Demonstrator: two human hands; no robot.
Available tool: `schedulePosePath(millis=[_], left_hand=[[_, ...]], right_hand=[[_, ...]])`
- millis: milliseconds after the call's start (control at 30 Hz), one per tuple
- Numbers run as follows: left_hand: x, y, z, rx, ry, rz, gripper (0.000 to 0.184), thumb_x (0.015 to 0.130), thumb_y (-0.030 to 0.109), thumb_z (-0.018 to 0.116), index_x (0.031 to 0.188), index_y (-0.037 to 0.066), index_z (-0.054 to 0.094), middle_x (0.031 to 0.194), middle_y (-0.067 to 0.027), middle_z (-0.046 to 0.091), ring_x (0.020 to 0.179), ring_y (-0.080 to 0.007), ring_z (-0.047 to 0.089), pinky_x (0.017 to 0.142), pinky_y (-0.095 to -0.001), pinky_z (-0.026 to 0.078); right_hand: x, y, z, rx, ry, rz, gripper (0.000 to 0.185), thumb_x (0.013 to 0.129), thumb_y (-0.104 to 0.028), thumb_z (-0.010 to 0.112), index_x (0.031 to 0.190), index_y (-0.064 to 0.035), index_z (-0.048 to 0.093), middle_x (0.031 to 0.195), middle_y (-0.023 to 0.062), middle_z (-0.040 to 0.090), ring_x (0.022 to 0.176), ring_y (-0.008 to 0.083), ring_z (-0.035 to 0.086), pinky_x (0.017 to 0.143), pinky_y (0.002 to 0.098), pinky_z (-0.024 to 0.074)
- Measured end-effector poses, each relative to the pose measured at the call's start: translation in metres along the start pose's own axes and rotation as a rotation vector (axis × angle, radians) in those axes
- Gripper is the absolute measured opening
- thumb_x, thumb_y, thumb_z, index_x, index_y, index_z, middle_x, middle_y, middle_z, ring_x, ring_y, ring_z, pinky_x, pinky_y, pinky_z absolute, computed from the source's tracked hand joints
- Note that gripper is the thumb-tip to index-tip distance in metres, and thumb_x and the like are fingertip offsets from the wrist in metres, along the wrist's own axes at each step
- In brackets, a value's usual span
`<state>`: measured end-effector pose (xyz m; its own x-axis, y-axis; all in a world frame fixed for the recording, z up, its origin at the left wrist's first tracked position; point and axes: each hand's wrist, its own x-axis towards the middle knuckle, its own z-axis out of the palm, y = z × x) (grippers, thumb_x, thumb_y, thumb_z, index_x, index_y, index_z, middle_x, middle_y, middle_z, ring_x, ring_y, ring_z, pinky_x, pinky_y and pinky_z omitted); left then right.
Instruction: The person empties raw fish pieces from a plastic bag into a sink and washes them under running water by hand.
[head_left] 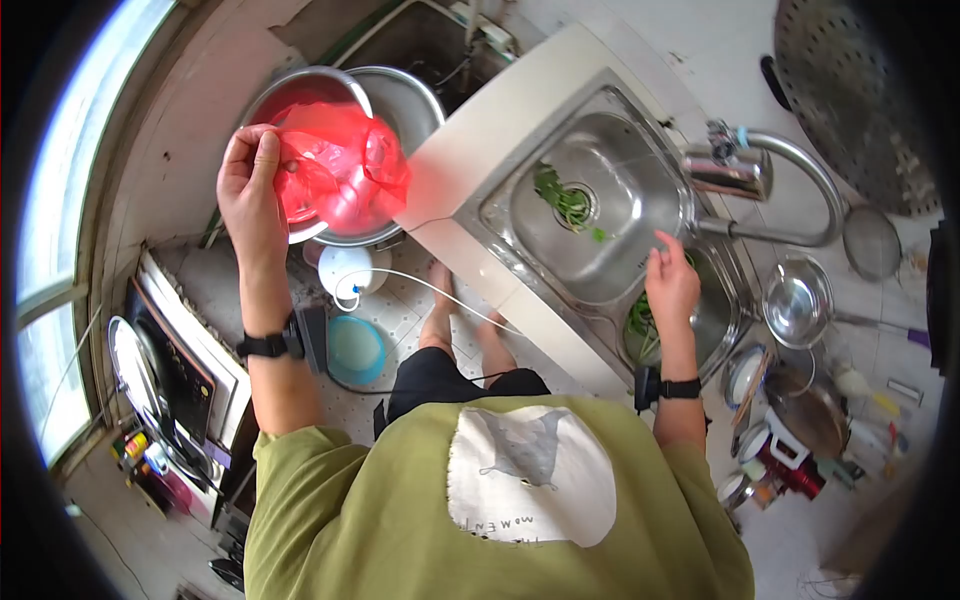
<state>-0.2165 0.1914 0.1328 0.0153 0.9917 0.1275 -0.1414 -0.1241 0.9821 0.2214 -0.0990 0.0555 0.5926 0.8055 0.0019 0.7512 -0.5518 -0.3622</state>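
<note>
Up at the left, my left hand pinches the edge of a thin red plastic bag. The bag hangs crumpled in front of metal basins, partly covering them. My right hand is above the double sink, near the divider, with fingers loosely apart and nothing visible in them. Green leafy stems lie around the drain of the larger sink bowl. More greens are in the smaller bowl, partly hidden by my right forearm.
A curved faucet stands behind the sink. A metal ladle, a strainer and several pans and jars line the right side. On the floor are a light-blue basin and a white container with a white hose.
</note>
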Motion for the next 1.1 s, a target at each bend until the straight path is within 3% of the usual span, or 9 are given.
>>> schedulePosePath(millis=[133,267,433,533,633,800,933,1033,1100], left_hand=[[-0.049,0.059,0.098,-0.059,-0.331,-0.02,0.007,0.102,0.009,0.061,0.102,0.001,0.062,0.092,-0.001,0.062,0.077,-0.0061,0.058,0.069,-0.0213,0.049],[-0.066,0.062,0.164,-0.192,-0.557,-0.084,0.01,0.102,0.011,0.062,0.102,0.001,0.06,0.09,-0.0007,0.062,0.077,-0.0064,0.059,0.067,-0.0203,0.047],[-0.064,-0.03,0.217,-0.095,-0.623,-0.288,0.012,0.1,0.012,0.064,0.101,0.001,0.063,0.089,-0.0032,0.063,0.079,-0.0105,0.061,0.072,-0.0252,0.05],[-0.067,-0.116,0.224,0.435,-0.53,0.102,0.015,0.092,0.007,0.066,0.107,0.003,0.066,0.101,-0.0129,0.064,0.094,-0.0302,0.064,0.084,-0.0378,0.052],[-0.091,-0.142,0.209,0.659,-0.502,0.252,0.018,0.09,0.005,0.066,0.108,0.004,0.067,0.108,-0.0141,0.063,0.101,-0.0353,0.062,0.086,-0.0419,0.052],[-0.108,-0.165,0.176,0.91,-0.891,0.583,0.018,0.083,0.014,0.064,0.099,0.008,0.068,0.107,-0.009,0.064,0.111,-0.0251,0.06,0.119,-0.0449,0.032],[-0.108,-0.167,0.181,0.922,-0.841,0.528,0.016,0.081,0.015,0.064,0.094,0.008,0.068,0.103,-0.0077,0.063,0.108,-0.0235,0.06,0.118,-0.0441,0.033],[-0.107,-0.169,0.181,0.928,-0.872,0.532,0.014,0.08,0.016,0.064,0.091,0.008,0.069,0.1,-0.0066,0.062,0.106,-0.0227,0.06,0.119,-0.044,0.033],[-0.107,-0.167,0.181,0.927,-0.872,0.537,0.014,0.08,0.016,0.064,0.09,0.008,0.068,0.098,-0.0061,0.061,0.103,-0.0226,0.06,0.118,-0.0439,0.033]], right_hand=[[0.007,-0.002,0.018,0.396,-0.036,0.131,0.026,0.097,-0.023,0.065,0.121,-0.0157,0.069,0.073,0.0063,0.07,0.063,0.0182,0.067,0.062,0.0339,0.0519],[0.025,-0.022,0.02,0.889,-0.187,0.245,0.04,0.103,-0.038,0.058,0.127,-0.0064,0.064,0.103,0.0079,0.072,0.088,0.015,0.068,0.074,0.0331,0.0536],[0.05,-0.01,0.026,1.215,-0.421,0.462,0.061,0.104,-0.057,0.046,0.142,-0.0105,0.052,0.131,0.0066,0.06,0.115,0.0187,0.059,0.094,0.0357,0.0473],[0.056,0.019,0.048,1.041,-0.372,0.531,0.059,0.103,-0.054,0.049,0.145,-0.0124,0.05,0.135,0.0081,0.061,0.116,0.0215,0.061,0.093,0.0362,0.0486],[0.063,0.066,0.093,0.917,-0.477,0.596,0.055,0.102,-0.047,0.055,0.144,-0.0117,0.053,0.138,0.0089,0.061,0.117,0.0262,0.063,0.095,0.0397,0.0496],[0.092,0.067,0.126,0.227,-0.197,0.35,0.045,0.097,-0.038,0.058,0.132,-0.0107,0.064,0.136,0.0146,0.062,0.118,0.0326,0.064,0.1,0.047,0.0488],[0.131,0.073,0.156,-0.06,0.116,0.26,0.039,0.097,-0.038,0.057,0.128,-0.016,0.065,0.13,0.0175,0.063,0.118,0.0403,0.059,0.101,0.0498,0.0473],[0.146,0.087,0.18,0.056,-0.278,0.373,0.039,0.096,-0.038,0.058,0.128,-0.0162,0.065,0.127,0.0164,0.065,0.116,0.0393,0.061,0.099,0.0481,0.049],[0.124,0.087,0.179,-0.181,-0.209,0.12,0.039,0.094,-0.038,0.06,0.126,-0.0173,0.066,0.113,0.0173,0.07,0.107,0.0395,0.066,0.094,0.0467,0.0519]])
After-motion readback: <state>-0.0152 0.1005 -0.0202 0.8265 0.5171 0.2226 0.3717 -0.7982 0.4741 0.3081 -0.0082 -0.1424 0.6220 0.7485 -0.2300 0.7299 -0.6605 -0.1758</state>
